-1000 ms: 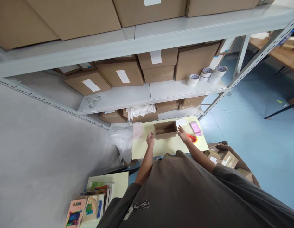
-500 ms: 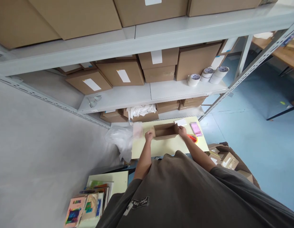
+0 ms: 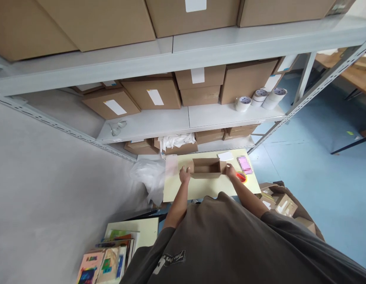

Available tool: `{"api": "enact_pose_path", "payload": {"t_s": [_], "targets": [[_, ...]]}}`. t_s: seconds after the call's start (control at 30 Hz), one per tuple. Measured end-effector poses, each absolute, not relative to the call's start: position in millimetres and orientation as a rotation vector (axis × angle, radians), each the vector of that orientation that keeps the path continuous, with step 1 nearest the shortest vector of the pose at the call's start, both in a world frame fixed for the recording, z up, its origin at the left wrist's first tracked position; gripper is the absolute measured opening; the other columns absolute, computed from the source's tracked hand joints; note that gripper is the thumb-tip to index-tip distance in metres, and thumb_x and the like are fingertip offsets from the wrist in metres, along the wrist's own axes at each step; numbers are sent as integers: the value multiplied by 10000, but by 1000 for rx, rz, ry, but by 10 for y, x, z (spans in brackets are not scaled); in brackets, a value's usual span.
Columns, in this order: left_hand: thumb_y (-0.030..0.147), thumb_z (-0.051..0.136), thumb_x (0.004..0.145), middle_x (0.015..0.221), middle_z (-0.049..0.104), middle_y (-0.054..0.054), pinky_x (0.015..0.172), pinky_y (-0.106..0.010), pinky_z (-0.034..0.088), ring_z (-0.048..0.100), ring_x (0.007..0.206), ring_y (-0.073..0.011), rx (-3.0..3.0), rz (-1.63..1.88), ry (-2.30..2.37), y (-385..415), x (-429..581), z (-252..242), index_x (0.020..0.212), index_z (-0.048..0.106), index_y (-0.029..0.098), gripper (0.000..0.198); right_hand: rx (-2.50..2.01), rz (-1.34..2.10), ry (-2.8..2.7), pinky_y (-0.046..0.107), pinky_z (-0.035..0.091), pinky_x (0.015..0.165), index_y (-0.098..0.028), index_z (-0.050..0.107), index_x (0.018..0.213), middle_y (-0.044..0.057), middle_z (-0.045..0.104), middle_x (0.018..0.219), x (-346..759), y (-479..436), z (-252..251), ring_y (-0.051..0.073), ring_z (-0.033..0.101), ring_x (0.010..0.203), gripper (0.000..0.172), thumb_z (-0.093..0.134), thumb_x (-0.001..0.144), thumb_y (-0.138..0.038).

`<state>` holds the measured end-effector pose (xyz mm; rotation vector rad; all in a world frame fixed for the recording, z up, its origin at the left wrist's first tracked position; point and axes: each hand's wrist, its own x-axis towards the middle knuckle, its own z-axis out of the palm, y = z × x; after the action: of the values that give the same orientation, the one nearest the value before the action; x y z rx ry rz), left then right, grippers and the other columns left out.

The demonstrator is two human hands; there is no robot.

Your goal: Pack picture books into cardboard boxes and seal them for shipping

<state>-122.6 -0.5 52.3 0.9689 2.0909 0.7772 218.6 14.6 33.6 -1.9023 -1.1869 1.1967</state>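
A small open cardboard box (image 3: pixel 205 175) sits on the pale yellow table (image 3: pixel 183 193), its inside bare. At its left end my left hand (image 3: pixel 184 174) is closed on the box's end flap. My right hand (image 3: pixel 230 170) grips the flap at the right end, which is folded outward. Just right of that hand lies a red and yellow roll of tape (image 3: pixel 241 177). Beyond it is a pink blurred item (image 3: pixel 245 164), and a white paper pad (image 3: pixel 225 156) rests behind the box.
Grey shelving (image 3: pixel 183 59) rises behind the table, holding cartons (image 3: pixel 155 92) and white tape rolls (image 3: pixel 243 103). Clear plastic bags (image 3: pixel 147 173) hang at the table's left. A large carton of small boxes (image 3: pixel 289 209) stands at right. Books (image 3: pixel 112 256) lie on a lower left table.
The box looks slightly lower in view and more level. My right hand has shifted down and a little right with the right flap, which now opens outward. The left hand keeps its end.
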Motion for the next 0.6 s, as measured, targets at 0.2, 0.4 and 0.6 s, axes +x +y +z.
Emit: {"api": "enact_pose_path", "payload": {"t_s": [0.2, 0.4, 0.6], "targets": [[469, 717, 944, 1479, 632, -155, 1310, -420, 297, 455, 1509, -335, 1502, 896, 1682, 25, -1047, 747, 1365, 728, 253, 474, -1798, 888, -1478, 558, 276, 1320, -236, 591, 1512, 110, 443, 1685, 1983, 494, 586, 362, 266, 1613, 670, 702, 856, -311], [549, 831, 838, 1190, 784, -125, 1096, -463, 514, 743, 1129, -365, 1399, 525, 1471, 111, -817, 685, 1440, 690, 345, 651, -1632, 1278, -1801, 428, 436, 1162, -268, 801, 988, 79, 790, 1186, 1670, 901, 743, 342, 573, 1344, 184, 840, 820, -333], [453, 786, 910, 1049, 810, -153, 1048, -504, 501, 741, 1137, -403, 1571, 370, 1594, 47, -727, 541, 1367, 744, 312, 481, -1755, 1302, -1862, 296, 464, 907, -237, 786, 844, 49, 799, 927, 1661, 1204, 736, 249, 641, 976, 140, 724, 912, -342]]}}
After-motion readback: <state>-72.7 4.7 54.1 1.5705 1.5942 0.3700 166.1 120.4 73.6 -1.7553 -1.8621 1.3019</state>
